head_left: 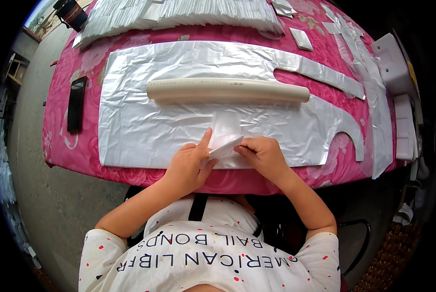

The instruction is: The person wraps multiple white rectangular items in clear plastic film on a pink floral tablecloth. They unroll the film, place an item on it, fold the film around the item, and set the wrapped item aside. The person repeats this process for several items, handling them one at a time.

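Note:
A small folded piece of thin white plastic point(226, 146) is between my hands, its upper part lying on the sheet and its lower edge turned up. My left hand point(191, 160) has it between thumb and fingers, with the index finger stretched along its left side. On the right, my right hand point(265, 154) pinches its corner. Beneath both lies a large, wrinkled white plastic sheet point(125, 112), cut with rounded notches and long strap-like ends on its right. A cream-coloured plastic pipe point(227, 91) rests across the sheet, just beyond my hands.
A pink flowered cloth point(57, 126) covers the table. A black phone point(76, 104) lies at left. Along the far edge is a long row of folded white packets point(188, 17), with a dark canister point(71, 13) beside it. White containers point(393, 61) and plastic strips point(378, 117) line the right side.

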Demonstrator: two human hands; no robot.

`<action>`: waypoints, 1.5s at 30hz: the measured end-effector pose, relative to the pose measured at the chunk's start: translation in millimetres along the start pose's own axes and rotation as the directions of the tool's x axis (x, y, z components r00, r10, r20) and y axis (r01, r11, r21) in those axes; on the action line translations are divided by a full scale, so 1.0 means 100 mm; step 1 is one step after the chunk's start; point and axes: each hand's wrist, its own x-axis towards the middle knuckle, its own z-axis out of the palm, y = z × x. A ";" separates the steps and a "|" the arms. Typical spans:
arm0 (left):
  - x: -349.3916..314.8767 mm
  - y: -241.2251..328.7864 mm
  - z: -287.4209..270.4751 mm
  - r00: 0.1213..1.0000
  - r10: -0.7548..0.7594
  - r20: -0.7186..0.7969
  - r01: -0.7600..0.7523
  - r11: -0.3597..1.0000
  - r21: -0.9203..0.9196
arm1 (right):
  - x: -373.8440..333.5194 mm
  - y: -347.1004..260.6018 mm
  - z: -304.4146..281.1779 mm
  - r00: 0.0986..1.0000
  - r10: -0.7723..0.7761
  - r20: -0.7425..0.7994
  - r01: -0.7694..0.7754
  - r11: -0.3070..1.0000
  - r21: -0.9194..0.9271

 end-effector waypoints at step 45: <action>-0.08 0.11 0.05 0.860 0.145 0.488 -0.300 0.919 0.255 | -0.45 -0.28 -0.07 0.933 0.358 0.024 -0.358 0.926 0.121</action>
